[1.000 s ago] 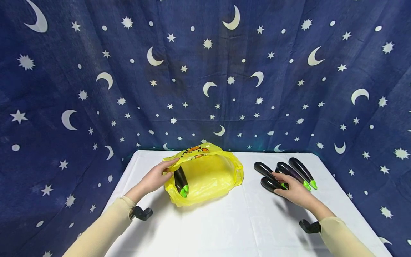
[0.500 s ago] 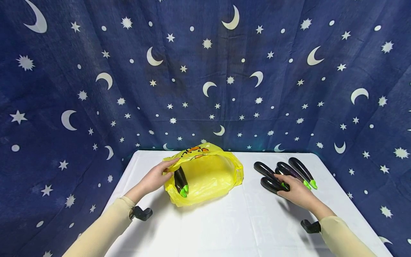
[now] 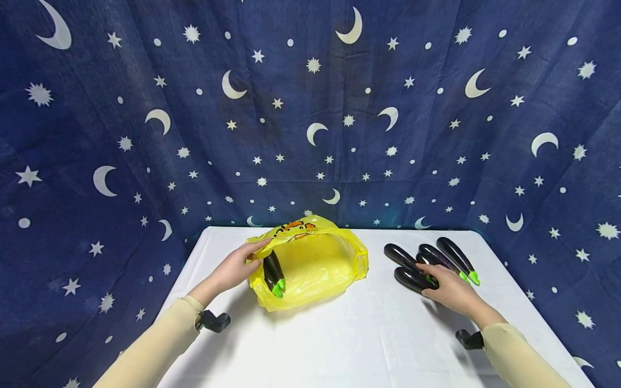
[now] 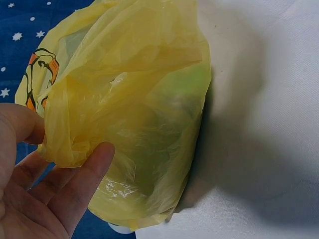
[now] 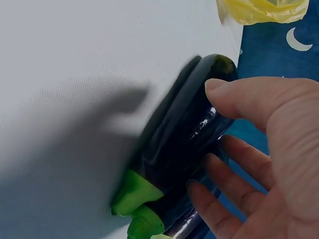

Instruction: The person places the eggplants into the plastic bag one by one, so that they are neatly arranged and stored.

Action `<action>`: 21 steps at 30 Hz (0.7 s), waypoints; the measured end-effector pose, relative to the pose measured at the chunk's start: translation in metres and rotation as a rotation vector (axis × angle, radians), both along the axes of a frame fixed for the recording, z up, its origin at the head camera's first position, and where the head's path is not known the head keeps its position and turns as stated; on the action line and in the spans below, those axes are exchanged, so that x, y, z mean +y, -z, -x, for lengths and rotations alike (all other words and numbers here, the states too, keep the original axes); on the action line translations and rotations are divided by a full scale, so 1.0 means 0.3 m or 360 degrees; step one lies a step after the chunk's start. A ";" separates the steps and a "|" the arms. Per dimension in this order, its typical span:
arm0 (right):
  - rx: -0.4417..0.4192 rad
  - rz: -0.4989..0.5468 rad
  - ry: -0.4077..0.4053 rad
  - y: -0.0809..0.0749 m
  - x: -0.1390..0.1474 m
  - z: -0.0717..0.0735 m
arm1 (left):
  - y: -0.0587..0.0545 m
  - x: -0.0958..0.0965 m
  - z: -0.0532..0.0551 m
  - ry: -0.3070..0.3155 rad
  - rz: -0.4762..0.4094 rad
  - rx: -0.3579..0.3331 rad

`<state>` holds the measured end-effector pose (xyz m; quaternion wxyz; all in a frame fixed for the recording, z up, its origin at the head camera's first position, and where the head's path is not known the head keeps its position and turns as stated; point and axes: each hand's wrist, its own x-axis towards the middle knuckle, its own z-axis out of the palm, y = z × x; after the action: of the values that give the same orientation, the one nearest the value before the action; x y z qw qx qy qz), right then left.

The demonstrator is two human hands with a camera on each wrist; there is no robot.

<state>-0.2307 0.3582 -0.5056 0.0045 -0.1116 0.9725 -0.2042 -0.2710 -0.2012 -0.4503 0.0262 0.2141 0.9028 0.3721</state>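
Observation:
A yellow plastic bag (image 3: 310, 267) with an orange-and-black print lies with its mouth facing me. Two dark eggplants (image 3: 273, 268) with green stem ends lie in its left side. My left hand (image 3: 237, 267) holds the left rim; in the left wrist view the bag's bunched edge (image 4: 70, 134) sits between its fingers. My right hand (image 3: 451, 288) is over the stem end of the nearest loose eggplant (image 3: 408, 278). Its thumb and fingers are spread around that eggplant in the right wrist view, apparently touching it. Whether they press on it is hard to see.
More loose eggplants (image 3: 455, 254) lie close together behind and beside the right hand, on a white-covered table (image 3: 335, 345). A blue curtain (image 3: 310, 151) with moons and stars hangs behind the table and along its sides.
My right hand has shifted slightly right, showing more of the nearest eggplant. The left hand and the bag have not visibly moved.

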 end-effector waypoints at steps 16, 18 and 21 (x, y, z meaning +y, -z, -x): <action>-0.0023 -0.0150 -0.0064 0.003 0.006 0.029 | -0.001 0.003 0.004 0.0036 0.0004 0.0029; -0.0031 -0.0152 -0.0075 0.002 0.007 0.029 | 0.000 0.003 0.004 0.0040 0.0009 0.0037; -0.0043 -0.0148 -0.0088 0.002 0.007 0.030 | 0.000 0.003 0.004 0.0039 0.0006 0.0037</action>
<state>-0.2398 0.3604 -0.5061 0.0283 -0.1353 0.9774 -0.1599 -0.2722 -0.2004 -0.4503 0.0209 0.2295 0.9010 0.3676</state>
